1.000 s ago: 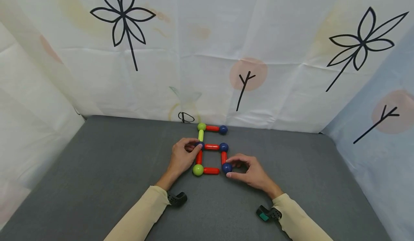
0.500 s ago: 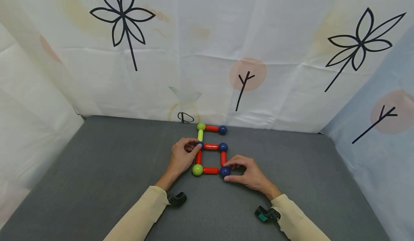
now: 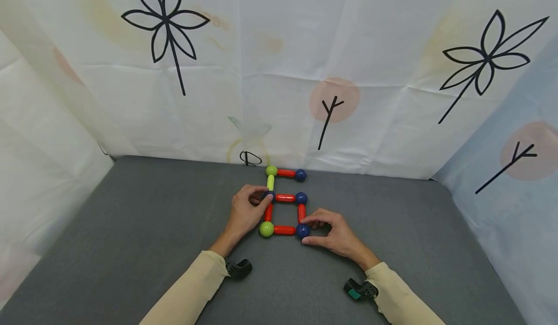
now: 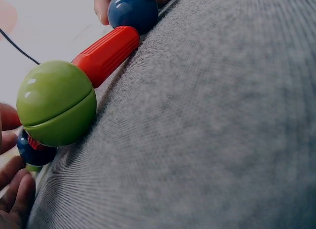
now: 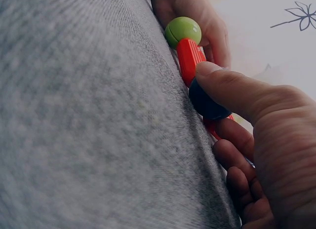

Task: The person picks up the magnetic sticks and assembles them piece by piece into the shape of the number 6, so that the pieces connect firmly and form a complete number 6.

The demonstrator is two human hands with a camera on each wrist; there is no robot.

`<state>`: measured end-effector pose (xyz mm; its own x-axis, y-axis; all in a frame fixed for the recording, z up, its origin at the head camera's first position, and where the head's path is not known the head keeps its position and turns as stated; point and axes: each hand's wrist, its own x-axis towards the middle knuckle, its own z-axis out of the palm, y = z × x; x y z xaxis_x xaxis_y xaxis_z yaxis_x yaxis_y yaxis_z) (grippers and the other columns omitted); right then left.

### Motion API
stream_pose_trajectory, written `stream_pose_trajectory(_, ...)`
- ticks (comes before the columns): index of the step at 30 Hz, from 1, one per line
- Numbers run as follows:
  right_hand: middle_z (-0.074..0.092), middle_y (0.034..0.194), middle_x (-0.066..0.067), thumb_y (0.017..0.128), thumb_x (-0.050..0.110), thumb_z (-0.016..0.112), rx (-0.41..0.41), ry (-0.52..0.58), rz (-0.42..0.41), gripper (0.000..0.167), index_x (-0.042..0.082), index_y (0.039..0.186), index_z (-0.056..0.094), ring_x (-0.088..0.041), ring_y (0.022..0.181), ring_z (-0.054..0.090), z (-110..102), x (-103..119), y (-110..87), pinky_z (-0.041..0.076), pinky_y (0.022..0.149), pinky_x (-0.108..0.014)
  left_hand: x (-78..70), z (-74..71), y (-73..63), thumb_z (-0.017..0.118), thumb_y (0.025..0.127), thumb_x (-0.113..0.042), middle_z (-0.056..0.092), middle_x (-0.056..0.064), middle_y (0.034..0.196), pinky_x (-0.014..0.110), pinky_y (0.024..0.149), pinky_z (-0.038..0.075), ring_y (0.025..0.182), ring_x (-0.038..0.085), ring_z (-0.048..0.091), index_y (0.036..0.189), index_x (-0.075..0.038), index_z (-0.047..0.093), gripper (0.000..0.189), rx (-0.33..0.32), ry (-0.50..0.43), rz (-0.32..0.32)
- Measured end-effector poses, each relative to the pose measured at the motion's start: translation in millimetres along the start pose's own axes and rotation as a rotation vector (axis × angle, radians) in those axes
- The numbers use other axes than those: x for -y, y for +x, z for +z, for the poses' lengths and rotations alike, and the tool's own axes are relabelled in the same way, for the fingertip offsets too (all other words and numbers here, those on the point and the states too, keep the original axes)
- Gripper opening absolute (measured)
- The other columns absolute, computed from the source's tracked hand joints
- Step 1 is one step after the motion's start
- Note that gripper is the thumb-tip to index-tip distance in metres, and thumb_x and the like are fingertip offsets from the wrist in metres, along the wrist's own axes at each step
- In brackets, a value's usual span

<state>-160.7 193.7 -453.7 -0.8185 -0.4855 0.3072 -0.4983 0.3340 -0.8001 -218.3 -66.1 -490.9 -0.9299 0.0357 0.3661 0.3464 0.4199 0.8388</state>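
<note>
Magnetic balls and rods lie joined on the grey table. My left hand (image 3: 247, 211) pinches the blue ball (image 3: 271, 195) at the middle left, where a lime rod (image 3: 271, 183) meets red ones. With thumb and fingertips my right hand (image 3: 334, 234) grips the lower right blue ball (image 3: 302, 231); in the right wrist view, the thumb lies over that blue ball (image 5: 205, 101). A bottom red rod (image 3: 285, 230) runs between it and the lower left green ball (image 3: 266, 229), closing a square. In the left wrist view this green ball (image 4: 57, 103) is nearest.
Beyond the square, a green ball (image 3: 271, 170) carries a red rod (image 3: 286, 173) ending in a blue ball (image 3: 301, 175). A printed white cloth (image 3: 279, 73) rises behind the table's far edge. Grey table surface (image 3: 152, 228) extends to both sides.
My right hand has shifted slightly left with the blue ball, which now touches the bottom red rod's end; a small gap showed there a second ago. My left hand has stayed put.
</note>
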Motion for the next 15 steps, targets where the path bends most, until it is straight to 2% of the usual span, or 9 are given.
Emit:
stream_pose_trajectory(2, 0.069, 0.097, -0.012, 0.075, 0.000, 0.088, 0.001, -0.006, 0.002, 0.038, -0.002, 0.111, 0.074, -0.033, 0.086, 0.062, 0, 0, 0.1, 0.051, 0.075, -0.042, -2.1, -1.0, 0.2, 0.079, 0.090, -0.019, 0.066, 0.006, 0.102, 0.037, 0.078, 0.052, 0.087, 0.023, 0.059, 0.108, -0.008, 0.077, 0.022, 0.016, 0.049, 0.072)
stream_pose_trajectory(4, 0.069, 0.097, -0.012, 0.075, 0.000, 0.089, 0.000, -0.012, 0.001, 0.038, -0.002, 0.110, 0.074, -0.033, 0.086, 0.062, 0, 0, 0.2, 0.051, 0.075, -0.042, -5.9, -3.1, 0.6, 0.080, 0.089, -0.022, 0.067, 0.004, 0.101, 0.036, 0.075, 0.047, 0.085, 0.023, 0.055, 0.106, -0.009, 0.078, 0.022, 0.069, 0.114, 0.162)
stream_pose_trajectory(6, 0.069, 0.097, -0.012, 0.075, 0.000, 0.088, 0.000, -0.016, -0.003, 0.038, -0.001, 0.110, 0.074, -0.033, 0.086, 0.062, 0, 0, 0.3, 0.051, 0.075, -0.042, -11.4, -6.3, 1.4, 0.081, 0.088, -0.026, 0.068, 0.001, 0.098, 0.035, 0.073, 0.044, 0.084, 0.021, 0.051, 0.104, -0.011, 0.079, 0.021, 0.170, 0.178, 0.257)
stream_pose_trajectory(8, 0.069, 0.097, -0.011, 0.075, 0.000, 0.088, -0.002, -0.019, -0.004, 0.038, -0.001, 0.110, 0.074, -0.033, 0.086, 0.062, 0, 0, 0.2, 0.051, 0.075, -0.043, -17.0, -9.5, 1.8, 0.081, 0.087, -0.031, 0.070, -0.005, 0.096, 0.033, 0.071, 0.042, 0.082, 0.017, 0.047, 0.102, -0.014, 0.080, 0.022, 0.303, 0.232, 0.326)
stream_pose_trajectory(10, 0.068, 0.096, -0.011, 0.075, 0.001, 0.089, -0.003, -0.024, -0.002, 0.038, 0.000, 0.110, 0.074, -0.033, 0.085, 0.062, 0, 0, 0.1, 0.051, 0.075, -0.043, -22.0, -12.2, 1.7, 0.082, 0.085, -0.037, 0.071, -0.010, 0.095, 0.031, 0.070, 0.040, 0.081, 0.012, 0.044, 0.101, -0.018, 0.081, 0.025, 0.434, 0.273, 0.359)
stream_pose_trajectory(12, 0.068, 0.095, -0.011, 0.076, 0.001, 0.089, -0.005, -0.027, 0.005, 0.037, 0.000, 0.110, 0.074, -0.032, 0.086, 0.062, 0, 0, -0.1, 0.051, 0.075, -0.043, -25.4, -13.9, 1.3, 0.083, 0.083, -0.042, 0.071, -0.014, 0.094, 0.030, 0.067, 0.036, 0.079, 0.011, 0.040, 0.100, -0.021, 0.081, 0.028, 0.535, 0.309, 0.371)
stream_pose_trajectory(15, 0.068, 0.095, -0.011, 0.076, 0.002, 0.089, -0.005, -0.028, 0.018, 0.037, 0.001, 0.110, 0.075, -0.032, 0.086, 0.062, 0, 1, -0.2, 0.050, 0.076, -0.042, -27.5, -13.8, 0.0, 0.085, 0.080, -0.045, 0.071, -0.018, 0.093, 0.029, 0.067, 0.033, 0.080, 0.010, 0.038, 0.100, -0.025, 0.082, 0.029, 0.613, 0.338, 0.367)
